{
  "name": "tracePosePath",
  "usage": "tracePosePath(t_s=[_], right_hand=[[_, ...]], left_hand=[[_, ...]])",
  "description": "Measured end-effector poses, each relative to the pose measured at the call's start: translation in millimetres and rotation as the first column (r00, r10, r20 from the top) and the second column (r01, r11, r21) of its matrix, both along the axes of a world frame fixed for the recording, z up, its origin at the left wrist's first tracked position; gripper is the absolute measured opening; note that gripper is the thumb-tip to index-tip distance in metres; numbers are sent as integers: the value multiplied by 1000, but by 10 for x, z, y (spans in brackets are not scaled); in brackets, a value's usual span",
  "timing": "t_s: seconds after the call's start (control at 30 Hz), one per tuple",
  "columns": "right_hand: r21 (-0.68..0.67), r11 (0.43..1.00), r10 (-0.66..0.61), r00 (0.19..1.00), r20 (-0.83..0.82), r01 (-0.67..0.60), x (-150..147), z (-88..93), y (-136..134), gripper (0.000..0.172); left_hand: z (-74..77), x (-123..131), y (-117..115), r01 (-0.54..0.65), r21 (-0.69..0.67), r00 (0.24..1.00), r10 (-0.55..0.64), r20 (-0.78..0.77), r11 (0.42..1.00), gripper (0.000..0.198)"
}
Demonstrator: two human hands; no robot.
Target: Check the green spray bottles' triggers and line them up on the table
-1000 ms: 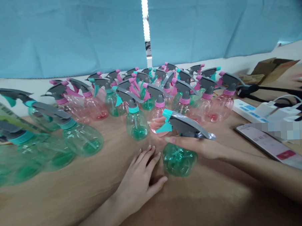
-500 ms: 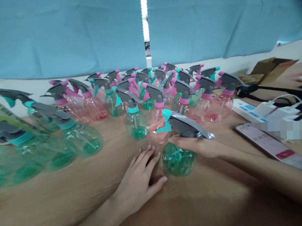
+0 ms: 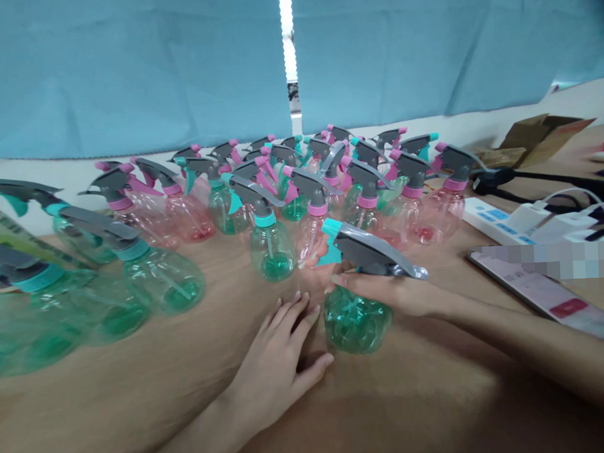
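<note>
My right hand (image 3: 385, 288) is wrapped round the neck of a green spray bottle (image 3: 359, 321) with a grey head and a teal trigger. The bottle is tilted, its ridged base turned partly towards me. Flat on the brown table (image 3: 189, 398), just left of that bottle, lies my left hand (image 3: 282, 357) with its fingers spread and nothing in it. Beyond my hands another green spray bottle (image 3: 273, 251) stands upright, beside a pink spray bottle (image 3: 312, 229).
Several more pink and green spray bottles crowd the back of the table. Other green bottles (image 3: 161, 279) stand at the left. On the right are a phone (image 3: 539, 289), a white power strip (image 3: 492, 219) with chargers and cables, and a cardboard box (image 3: 543, 139). A blue curtain (image 3: 125, 67) hangs behind.
Almost nothing differs. The fingers of my right hand have shifted slightly at the bottle's neck, and my left hand stays in place.
</note>
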State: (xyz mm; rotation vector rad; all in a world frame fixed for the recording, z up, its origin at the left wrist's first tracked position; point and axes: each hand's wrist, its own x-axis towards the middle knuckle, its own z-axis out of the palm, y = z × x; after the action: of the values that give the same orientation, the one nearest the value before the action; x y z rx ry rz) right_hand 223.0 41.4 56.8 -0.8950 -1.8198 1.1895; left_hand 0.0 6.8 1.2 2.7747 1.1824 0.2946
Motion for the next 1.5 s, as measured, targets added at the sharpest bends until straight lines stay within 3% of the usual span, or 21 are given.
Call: tracePosePath(t_s=[0.23, 0.57, 0.83, 0.97, 1.27, 1.5], right_hand=[[-7, 997, 74, 993, -95, -75, -67, 90, -15, 11], [68, 997, -24, 998, -59, 28, -65, 74, -39, 18], [203, 967, -165, 986, 34, 155, -128, 266, -111, 22], [241, 953, -201, 978, 55, 182, -128, 258, -113, 30], [124, 991, -51, 997, -56, 58, -110, 128, -70, 21], [31, 990, -140, 989, -43, 141, -165, 213, -121, 30]], left_hand=[[6, 6, 6, -2, 1, 1000, 2, 13, 1000, 56], [-5, 5, 2, 1, 17, 1000, -1, -20, 1000, 57], [8, 17, 12, -2, 14, 1000, 2, -24, 1000, 57], [4, 7, 14, 5, 24, 1000, -4, -31, 1000, 58], [-16, -6, 15, -4, 42, 1000, 4, -12, 999, 57], [-35, -25, 24, -2, 55, 1000, 2, -2, 999, 56]])
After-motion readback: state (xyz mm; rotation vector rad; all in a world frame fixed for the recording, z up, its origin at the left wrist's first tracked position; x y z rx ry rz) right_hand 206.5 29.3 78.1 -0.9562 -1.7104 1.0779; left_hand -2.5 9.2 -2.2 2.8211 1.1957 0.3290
